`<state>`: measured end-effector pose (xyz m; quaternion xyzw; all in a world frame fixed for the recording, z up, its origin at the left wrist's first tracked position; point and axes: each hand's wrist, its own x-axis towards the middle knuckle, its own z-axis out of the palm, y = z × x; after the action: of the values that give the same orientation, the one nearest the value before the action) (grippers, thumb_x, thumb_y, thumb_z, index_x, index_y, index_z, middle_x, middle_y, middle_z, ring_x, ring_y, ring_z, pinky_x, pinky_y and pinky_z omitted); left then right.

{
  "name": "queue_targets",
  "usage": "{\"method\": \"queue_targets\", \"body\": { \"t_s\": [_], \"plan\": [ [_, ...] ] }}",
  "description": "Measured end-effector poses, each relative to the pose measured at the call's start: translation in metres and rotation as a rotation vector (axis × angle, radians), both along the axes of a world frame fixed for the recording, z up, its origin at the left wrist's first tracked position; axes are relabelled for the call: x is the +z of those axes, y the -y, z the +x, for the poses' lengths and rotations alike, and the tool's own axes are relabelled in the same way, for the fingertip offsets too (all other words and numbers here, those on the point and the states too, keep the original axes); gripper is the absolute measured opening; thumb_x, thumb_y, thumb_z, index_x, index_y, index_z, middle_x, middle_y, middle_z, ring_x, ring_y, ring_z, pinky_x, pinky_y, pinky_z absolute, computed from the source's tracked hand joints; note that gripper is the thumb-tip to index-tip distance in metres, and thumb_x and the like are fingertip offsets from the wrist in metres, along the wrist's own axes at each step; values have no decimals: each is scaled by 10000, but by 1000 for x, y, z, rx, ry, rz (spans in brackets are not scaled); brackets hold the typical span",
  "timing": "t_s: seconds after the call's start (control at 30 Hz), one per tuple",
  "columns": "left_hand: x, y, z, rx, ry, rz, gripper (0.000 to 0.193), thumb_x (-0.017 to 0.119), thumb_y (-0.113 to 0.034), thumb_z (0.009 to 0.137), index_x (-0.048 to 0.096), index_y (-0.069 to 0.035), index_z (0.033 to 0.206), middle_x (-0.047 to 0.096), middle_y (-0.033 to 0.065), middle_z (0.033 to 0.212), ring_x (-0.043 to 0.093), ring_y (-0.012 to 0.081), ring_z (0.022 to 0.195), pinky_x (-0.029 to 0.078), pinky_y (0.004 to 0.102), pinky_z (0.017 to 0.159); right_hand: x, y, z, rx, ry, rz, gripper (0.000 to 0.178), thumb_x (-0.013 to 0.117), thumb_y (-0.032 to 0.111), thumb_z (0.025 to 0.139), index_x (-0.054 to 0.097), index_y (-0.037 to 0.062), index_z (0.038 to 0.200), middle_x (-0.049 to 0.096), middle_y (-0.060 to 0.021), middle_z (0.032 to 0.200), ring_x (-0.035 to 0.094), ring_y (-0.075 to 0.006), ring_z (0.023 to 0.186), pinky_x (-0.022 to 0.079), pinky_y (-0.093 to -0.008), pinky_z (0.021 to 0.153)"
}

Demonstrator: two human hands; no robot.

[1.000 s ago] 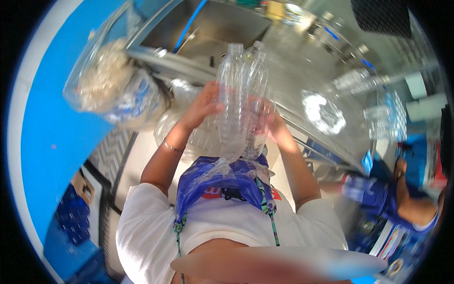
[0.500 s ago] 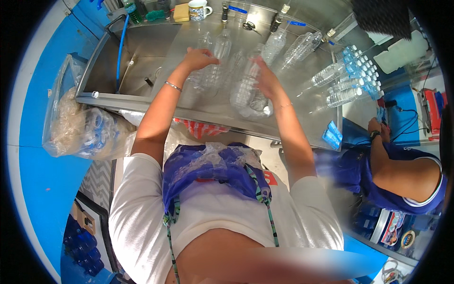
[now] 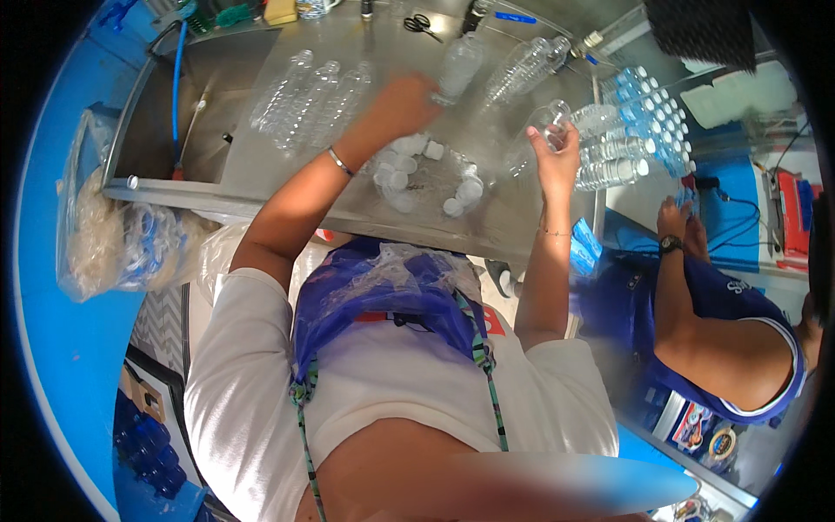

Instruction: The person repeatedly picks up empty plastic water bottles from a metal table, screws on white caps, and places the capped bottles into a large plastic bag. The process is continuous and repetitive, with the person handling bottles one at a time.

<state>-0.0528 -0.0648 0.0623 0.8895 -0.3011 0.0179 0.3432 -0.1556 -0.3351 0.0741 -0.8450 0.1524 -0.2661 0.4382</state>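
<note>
At left, the counter (image 3: 239, 143) bears three bottles (image 3: 309, 109). The left hand (image 3: 404, 104) (blurred, its grip impossible to tell) is just beside a tap-side bottle (image 3: 461, 61), beyond white caps (image 3: 470, 190). The right hand (image 3: 554, 148) grips a clear bottle (image 3: 522, 157) near capped bottles (image 3: 616, 172).

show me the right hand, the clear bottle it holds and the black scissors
right hand (image 3: 556, 163): head view, middle of the hand
clear bottle (image 3: 522, 155): head view, on its body
black scissors (image 3: 423, 29): head view, near where handles meet blades
</note>
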Motion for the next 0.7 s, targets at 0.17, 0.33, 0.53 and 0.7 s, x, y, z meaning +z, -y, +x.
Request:
{"method": "queue_targets", "body": {
  "t_s": [0.17, 0.33, 0.53, 0.7],
  "plan": [
    [-20, 105, -8, -356, -7, -108, 501, 693, -225, 743, 583, -55, 1200, 630, 137, 1151, 605, 317, 1034, 482, 413, 891, -4, 36, -19, -178, -9, -24, 722, 790, 218, 741, 407, 17, 1318, 571, -212, 1169, 591, -308, 1059, 465, -393, 891],
    [-20, 227, 12, -291, -73, -157, 774, 733, -176, 687, 388, 0, 1357, 592, 231, 1159, 573, 371, 1086, 470, 430, 919, -10, 51, -30, -217, 35, 80, 733, 764, 179, 762, 354, 59, 1357, 553, -199, 1133, 584, -300, 1009, 474, -385, 856],
    [-26, 298, 25, -276, -80, -252, 766, 811, -186, 661, 370, 33, 1247, 580, 263, 1114, 599, 405, 1008, 495, 439, 861, -10, 65, -39, -256, 47, -164, 682, 754, 137, 764, 375, -7, 1312, 545, -202, 1178, 576, -272, 1045, 479, -353, 829],
    [-22, 290, 32, -302, -94, -176, 639, 814, -173, 665, 418, 27, 1124, 603, 261, 1057, 613, 403, 978, 508, 448, 817, -3, 78, -37, -243, 34, -105, 696, 750, 122, 779, 345, -11, 1330, 520, -207, 1224, 592, -279, 1052, 503, -343, 774]
  ]
}}
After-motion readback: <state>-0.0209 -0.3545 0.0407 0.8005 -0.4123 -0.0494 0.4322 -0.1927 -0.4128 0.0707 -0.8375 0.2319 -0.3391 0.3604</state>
